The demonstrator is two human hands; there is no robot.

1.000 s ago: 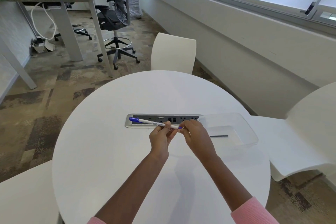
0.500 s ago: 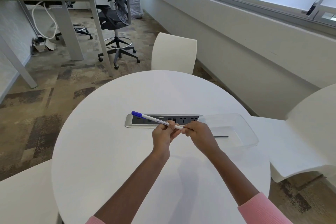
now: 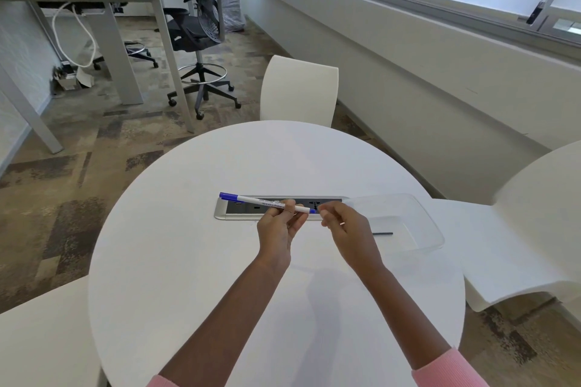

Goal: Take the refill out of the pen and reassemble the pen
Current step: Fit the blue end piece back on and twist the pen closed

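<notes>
A white pen with a blue cap at its left end is held level above the round white table. My left hand grips its barrel near the middle. My right hand has thumb and fingertips pinched at the pen's blue right end. A thin dark refill lies inside the clear plastic tray to the right of my hands.
A silver power socket panel is set into the table just behind the pen. White chairs stand at the far side, the right and the near left. A desk and office chair are farther back.
The pen has risen slightly and its capped end tilted up. My right hand has slid back to the right, so the blue right end now shows.
</notes>
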